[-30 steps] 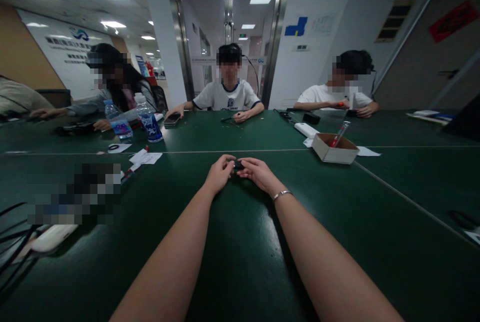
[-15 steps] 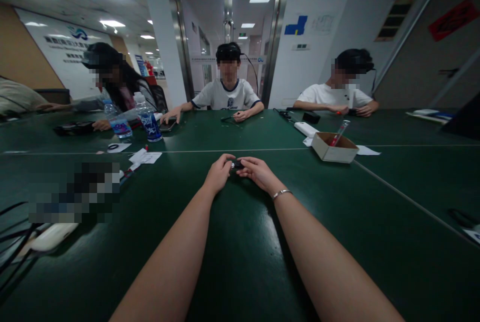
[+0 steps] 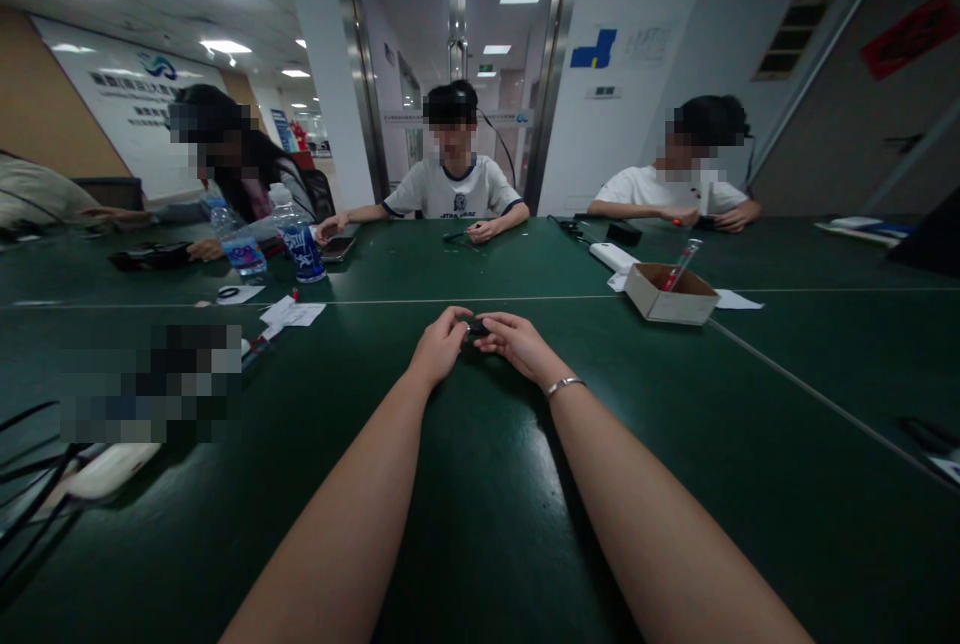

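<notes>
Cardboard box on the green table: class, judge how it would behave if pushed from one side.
The cardboard box is low and wide, so it would probably slide rather than tip. The glossy table likely offers little grip. The thin tube leaning on its rim could well shift or fall.

The long dark-green table (image 3: pixel 787 444) (pale seams cross it) carries an open cardboard box (image 3: pixel 667 296), two water bottles (image 3: pixel 300 244), paper slips (image 3: pixel 292 312), a phone (image 3: pixel 337 246), and a white device (image 3: pixel 112 469) beside black cables (image 3: pixel 30 514).
</notes>
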A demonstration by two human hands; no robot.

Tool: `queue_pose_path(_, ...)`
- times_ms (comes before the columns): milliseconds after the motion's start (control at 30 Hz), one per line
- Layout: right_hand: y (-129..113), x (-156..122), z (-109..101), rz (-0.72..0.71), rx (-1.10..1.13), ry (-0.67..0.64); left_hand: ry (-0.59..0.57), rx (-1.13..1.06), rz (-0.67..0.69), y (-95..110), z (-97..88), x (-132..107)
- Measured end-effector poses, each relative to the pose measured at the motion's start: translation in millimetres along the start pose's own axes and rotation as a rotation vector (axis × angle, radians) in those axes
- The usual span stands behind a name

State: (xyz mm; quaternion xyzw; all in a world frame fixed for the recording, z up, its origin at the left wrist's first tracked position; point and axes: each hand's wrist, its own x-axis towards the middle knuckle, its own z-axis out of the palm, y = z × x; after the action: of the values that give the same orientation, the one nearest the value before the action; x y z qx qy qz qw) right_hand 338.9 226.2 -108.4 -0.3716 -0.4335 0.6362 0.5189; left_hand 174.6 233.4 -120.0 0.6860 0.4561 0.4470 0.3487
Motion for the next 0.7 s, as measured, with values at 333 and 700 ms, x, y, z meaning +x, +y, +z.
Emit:
queue_pose_path(333, 0.7, 0.1, 0.0, 0.000, 0.001, 0.002, -0.017, 0.001, 0.000, 1.5, -0.9, -0.8)
queue_pose_path(700, 0.0, -0.2, 1.6, 0.010, 0.010, 0.018, -0.026, -0.020, -0.011, 0.7, 0.0, 0.7)
